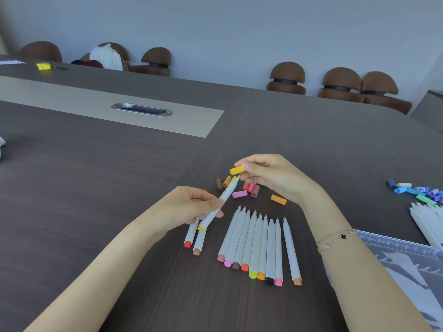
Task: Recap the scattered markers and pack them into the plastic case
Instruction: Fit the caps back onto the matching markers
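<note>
Two grips busy: left hand [191, 207] pinches the yellow marker [217, 204] tip-up, right hand [271, 178] pinches its cap [236, 169] just above, lined up to push on.

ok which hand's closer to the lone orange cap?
Right. The right hand, pinching the yellow cap, hovers just above-left of the orange cap; the left hand is further left.

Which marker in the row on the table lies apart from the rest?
The rightmost one, with the light orange end: a clear gap separates it from the other eight, which lie side by side touching.
</note>
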A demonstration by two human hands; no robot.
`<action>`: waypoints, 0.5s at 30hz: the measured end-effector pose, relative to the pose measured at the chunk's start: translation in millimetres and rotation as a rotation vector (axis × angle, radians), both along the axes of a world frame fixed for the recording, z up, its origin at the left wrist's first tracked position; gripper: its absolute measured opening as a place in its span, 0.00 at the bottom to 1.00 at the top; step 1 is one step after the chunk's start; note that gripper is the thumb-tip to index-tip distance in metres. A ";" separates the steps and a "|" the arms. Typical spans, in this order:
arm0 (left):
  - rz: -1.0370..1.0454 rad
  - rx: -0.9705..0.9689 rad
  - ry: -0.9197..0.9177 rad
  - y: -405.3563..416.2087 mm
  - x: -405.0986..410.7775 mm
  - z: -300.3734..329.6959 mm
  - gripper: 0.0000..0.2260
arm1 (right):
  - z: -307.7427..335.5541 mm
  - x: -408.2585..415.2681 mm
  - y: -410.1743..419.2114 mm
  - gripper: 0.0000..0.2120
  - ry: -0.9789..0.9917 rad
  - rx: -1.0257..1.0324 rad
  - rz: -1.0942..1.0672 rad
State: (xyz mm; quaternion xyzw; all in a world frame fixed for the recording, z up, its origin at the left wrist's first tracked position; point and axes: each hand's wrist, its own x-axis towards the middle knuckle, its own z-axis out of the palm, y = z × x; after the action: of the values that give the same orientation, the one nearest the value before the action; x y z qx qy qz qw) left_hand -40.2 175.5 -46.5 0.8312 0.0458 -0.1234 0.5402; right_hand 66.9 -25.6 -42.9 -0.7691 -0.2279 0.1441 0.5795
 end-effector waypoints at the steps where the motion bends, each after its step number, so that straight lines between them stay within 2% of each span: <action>1: 0.000 0.004 0.003 -0.7 0.0 0.3 0.09 | 0.2 -0.4 0.1 0.11 -0.008 -0.021 0.015; 8: -0.005 0.016 0.010 0.0 0.4 0.4 0.10 | 1.7 0.7 -3.3 0.11 -0.062 0.001 -0.080; 15: 0.019 0.012 0.023 -2.5 1.6 1.2 0.10 | 2.8 -2.6 -1.4 0.11 -0.038 -0.029 -0.004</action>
State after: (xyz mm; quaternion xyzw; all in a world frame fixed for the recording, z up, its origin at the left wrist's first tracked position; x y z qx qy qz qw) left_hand -38.6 173.0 -45.3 0.8323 0.0608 -0.1275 0.5360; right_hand 64.3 -27.0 -40.1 -0.7805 -0.2352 0.1315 0.5641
